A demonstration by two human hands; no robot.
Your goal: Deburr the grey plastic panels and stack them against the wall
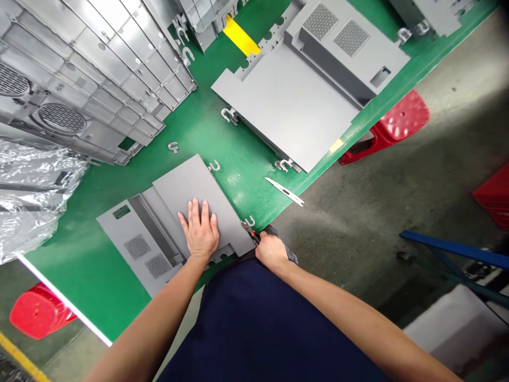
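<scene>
My left hand (200, 229) lies flat with fingers spread on a grey plastic panel (226, 212) with vent grids. At that panel's near right corner, my right hand (272, 250) is closed round the handles of cutting pliers (253, 232). The pliers' jaws are beside a small hook-shaped plastic piece (250, 220) at the panel's edge; whether they touch it I cannot tell. Another hook-shaped piece (214, 165) is at the far edge, and a loose one (173, 147) lies on the green tabletop (207, 116). A slim pale cutter knife (284, 191) rests near the table edge.
A second grey panel (294, 101) lies farther right, hooks at its corners. Large ribbed housings (99, 63) stand at the left, beside a plastic-wrapped part (32, 196). A yellow strip (240, 36) lies at the back. Red stools (401, 119) and a blue metal frame (457, 248) stand around the table.
</scene>
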